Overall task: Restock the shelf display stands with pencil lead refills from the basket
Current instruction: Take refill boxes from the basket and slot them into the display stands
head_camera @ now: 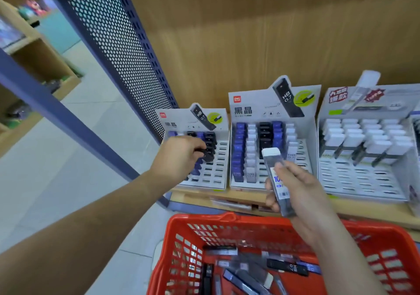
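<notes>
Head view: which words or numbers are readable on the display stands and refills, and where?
"黑晶": left stand and middle stand headers.
"HB 0.7": same two headers; black refill in red basket.
"10", partly covered: white-capped refill in right hand.
Right stand header, red logos: too blurred.

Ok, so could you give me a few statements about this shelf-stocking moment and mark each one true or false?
1. The left hand pinches a black refill case at the leftmost display stand. True.
2. The right hand is empty. False: it holds a white-capped refill case.
3. The basket is blue. False: it is red, with loose refill cases lying in it.
4. The rightmost display stand has white-capped cases in its upper rows and empty slots below. True.
</notes>
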{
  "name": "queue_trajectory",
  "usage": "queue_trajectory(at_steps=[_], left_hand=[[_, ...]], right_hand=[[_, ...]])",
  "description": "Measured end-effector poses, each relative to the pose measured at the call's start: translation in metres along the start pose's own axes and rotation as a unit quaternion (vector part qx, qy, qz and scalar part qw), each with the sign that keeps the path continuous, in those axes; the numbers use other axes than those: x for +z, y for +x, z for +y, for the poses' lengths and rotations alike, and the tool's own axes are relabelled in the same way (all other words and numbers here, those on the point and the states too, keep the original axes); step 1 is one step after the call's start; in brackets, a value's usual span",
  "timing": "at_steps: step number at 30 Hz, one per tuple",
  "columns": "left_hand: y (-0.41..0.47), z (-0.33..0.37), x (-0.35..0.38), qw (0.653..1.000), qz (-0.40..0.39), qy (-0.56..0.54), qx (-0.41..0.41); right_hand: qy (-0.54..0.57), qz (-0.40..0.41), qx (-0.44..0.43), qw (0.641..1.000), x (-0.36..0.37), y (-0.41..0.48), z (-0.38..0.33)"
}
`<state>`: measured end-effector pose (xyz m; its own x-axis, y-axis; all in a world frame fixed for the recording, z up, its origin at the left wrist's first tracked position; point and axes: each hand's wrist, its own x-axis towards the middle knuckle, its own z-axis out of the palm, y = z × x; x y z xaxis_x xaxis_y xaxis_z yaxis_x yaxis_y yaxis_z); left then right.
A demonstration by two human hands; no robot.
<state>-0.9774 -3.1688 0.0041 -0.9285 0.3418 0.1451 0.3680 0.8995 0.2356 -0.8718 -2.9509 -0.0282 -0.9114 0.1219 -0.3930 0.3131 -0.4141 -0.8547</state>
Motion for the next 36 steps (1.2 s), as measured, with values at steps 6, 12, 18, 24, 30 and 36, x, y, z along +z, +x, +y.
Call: queue_trajectory(at_steps=[6, 12, 18, 24, 30, 36], left_hand=[[-0.003, -0.01, 0.012, 0.998, -0.002, 0.014, 0.054], [0.017, -0.021, 0.029, 0.985, -0.049, 0.099, 0.133], [0.013, -0.006, 0.04, 0.997, 0.012, 0.06, 0.04], [0.013, 0.016, 0.016, 0.996, 0.013, -0.081, -0.037], [0.009, 0.071, -0.035, 0.846, -0.234, -0.471, -0.089], [0.006, 0.092, -0.039, 0.871, -0.212, -0.44, -0.047]], right_hand=[[0.044, 0.009, 0.033, 0.998, -0.002, 0.004, 0.001], [0.016, -0.031, 0.004, 0.999, -0.002, 0.001, 0.003], [0.006, -0.005, -0.028, 1.0, -0.006, 0.001, 0.002], [0.011, 0.013, -0.045, 0.999, -0.007, 0.001, 0.002], [0.021, -0.003, -0.044, 0.999, -0.004, -0.006, -0.007], [0.077, -0.067, 0.016, 0.995, -0.019, -0.012, -0.017]])
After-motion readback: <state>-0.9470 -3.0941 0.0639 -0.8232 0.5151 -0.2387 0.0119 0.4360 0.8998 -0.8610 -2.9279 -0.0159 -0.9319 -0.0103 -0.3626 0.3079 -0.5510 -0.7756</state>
